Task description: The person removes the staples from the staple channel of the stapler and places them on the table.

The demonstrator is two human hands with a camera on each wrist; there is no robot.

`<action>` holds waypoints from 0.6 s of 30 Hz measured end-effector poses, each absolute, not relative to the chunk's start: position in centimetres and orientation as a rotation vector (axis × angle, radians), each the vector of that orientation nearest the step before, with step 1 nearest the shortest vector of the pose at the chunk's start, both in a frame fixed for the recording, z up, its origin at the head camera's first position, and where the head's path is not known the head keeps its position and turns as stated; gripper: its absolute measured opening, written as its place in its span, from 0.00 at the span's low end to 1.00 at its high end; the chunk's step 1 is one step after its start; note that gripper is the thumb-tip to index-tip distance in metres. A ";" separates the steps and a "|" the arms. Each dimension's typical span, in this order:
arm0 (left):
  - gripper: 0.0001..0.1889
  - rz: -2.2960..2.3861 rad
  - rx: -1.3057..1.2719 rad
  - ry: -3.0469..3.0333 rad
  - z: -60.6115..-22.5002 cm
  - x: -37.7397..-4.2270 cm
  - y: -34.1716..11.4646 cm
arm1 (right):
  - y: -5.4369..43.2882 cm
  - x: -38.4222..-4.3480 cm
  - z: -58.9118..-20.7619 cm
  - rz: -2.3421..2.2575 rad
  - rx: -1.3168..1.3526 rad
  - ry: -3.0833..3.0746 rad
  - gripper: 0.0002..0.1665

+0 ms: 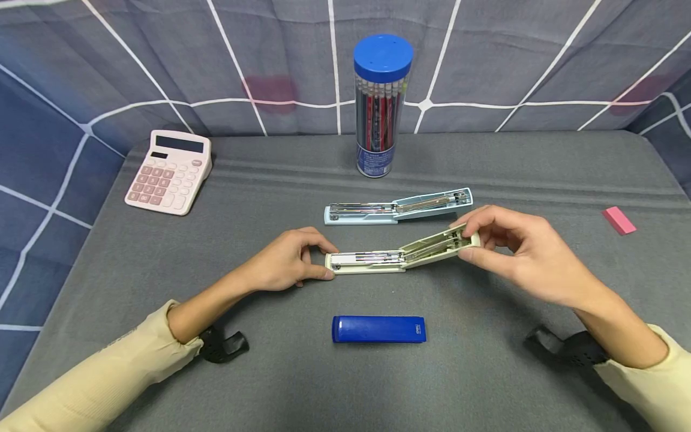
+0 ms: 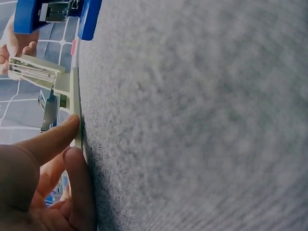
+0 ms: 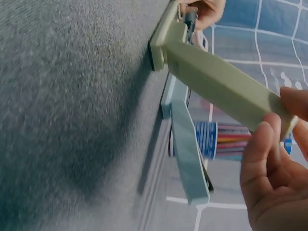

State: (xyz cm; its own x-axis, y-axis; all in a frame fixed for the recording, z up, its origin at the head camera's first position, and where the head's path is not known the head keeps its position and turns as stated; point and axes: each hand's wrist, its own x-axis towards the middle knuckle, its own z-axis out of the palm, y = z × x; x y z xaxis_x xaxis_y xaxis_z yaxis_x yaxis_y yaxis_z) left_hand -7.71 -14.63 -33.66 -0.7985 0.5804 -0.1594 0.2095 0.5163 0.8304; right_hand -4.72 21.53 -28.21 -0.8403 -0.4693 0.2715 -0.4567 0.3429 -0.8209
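Observation:
A pale green stapler (image 1: 372, 270) lies spread open on the cloth, its base flat and its top arm tilted up to the right, metal parts showing. My left hand (image 1: 283, 261) holds the left end of the base between thumb and fingers. At the other end, my right hand (image 1: 531, 258) pinches the tip of the raised top arm (image 3: 221, 86). Just behind lies a light blue stapler (image 1: 358, 221), spread open the same way and untouched. Nearer to me is a dark blue stapler (image 1: 378, 329), closed.
A clear tube of pencils with a blue lid (image 1: 383, 57) stands at the back. To the left sits a pink calculator (image 1: 168, 174); a small pink eraser (image 1: 619, 220) lies far right. Behind the table hangs a grey curtain (image 1: 486, 54) with white lines.

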 end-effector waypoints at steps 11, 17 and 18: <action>0.16 1.208 0.675 2.335 -33.6 -7.8 -14.7 | 25.1 -6.2 -28.7 -1.464 -0.626 2.293 0.09; 0.16 1.214 0.674 2.320 -33.5 -7.9 -14.6 | 25.4 -6.3 -29.4 -1.398 -0.725 2.312 0.17; 0.16 1.213 0.674 2.321 -33.5 -7.9 -14.6 | 25.4 -6.3 -29.5 -1.387 -0.738 2.316 0.17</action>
State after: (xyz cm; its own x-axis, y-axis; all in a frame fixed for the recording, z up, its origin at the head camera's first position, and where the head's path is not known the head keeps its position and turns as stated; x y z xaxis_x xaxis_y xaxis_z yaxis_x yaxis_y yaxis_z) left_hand -7.85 -14.60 -33.48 -0.7874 0.5978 -0.1505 0.2176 0.4980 0.8395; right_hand -6.27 25.36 -29.46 -0.8068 -0.5903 -0.0246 -0.2573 0.3884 -0.8848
